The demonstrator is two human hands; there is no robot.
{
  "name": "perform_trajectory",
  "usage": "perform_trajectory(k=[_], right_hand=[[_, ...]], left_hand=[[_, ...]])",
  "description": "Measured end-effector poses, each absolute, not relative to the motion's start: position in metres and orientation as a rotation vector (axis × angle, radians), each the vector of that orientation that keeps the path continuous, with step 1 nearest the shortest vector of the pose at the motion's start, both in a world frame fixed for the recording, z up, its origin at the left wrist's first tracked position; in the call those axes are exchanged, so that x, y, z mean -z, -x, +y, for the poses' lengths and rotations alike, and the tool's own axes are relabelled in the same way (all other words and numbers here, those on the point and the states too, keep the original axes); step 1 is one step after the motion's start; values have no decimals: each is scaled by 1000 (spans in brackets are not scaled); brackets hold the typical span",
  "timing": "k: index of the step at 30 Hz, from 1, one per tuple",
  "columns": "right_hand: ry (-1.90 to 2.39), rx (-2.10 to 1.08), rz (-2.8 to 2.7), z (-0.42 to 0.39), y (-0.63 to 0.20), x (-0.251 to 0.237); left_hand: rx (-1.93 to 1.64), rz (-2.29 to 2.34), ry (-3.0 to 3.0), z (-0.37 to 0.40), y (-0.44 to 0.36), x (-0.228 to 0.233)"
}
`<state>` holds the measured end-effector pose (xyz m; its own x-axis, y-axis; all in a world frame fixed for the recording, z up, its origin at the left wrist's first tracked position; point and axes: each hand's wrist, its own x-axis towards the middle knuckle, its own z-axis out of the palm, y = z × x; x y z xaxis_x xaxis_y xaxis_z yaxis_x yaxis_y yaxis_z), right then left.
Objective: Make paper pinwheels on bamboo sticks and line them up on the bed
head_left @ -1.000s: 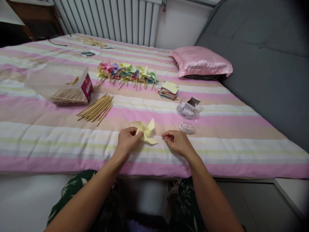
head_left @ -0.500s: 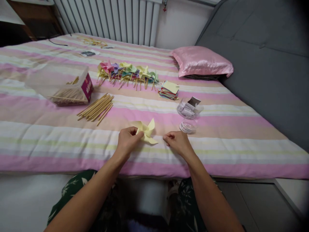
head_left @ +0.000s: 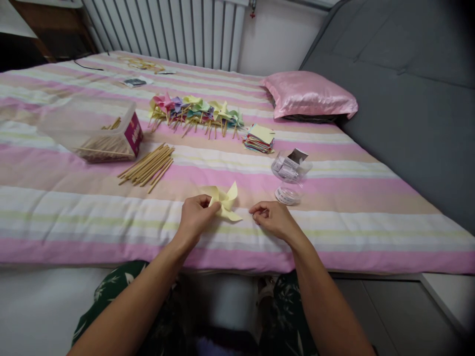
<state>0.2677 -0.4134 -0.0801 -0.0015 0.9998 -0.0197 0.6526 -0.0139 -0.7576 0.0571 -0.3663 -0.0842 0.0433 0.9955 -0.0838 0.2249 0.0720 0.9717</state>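
Right now we have the yellow paper pinwheel (head_left: 227, 201) clamped between thumb and fingers of our left hand (head_left: 197, 213) over the striped bedspread (head_left: 122, 212), while our right hand (head_left: 273, 217) curls nearby, fingertips together, around what we cannot tell.

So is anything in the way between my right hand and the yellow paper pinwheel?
Nothing visible. Only striped bedspread shows in the gap between your right hand and the yellow paper pinwheel. Your left hand grips its far side, outside that gap.
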Motion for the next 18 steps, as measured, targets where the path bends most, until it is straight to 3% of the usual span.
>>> perform_trajectory(k=[18], right_hand=[[2005, -443, -1953, -419, -262, 70]], left_hand=[[-968, 1318, -1239, -370, -62, 75]])
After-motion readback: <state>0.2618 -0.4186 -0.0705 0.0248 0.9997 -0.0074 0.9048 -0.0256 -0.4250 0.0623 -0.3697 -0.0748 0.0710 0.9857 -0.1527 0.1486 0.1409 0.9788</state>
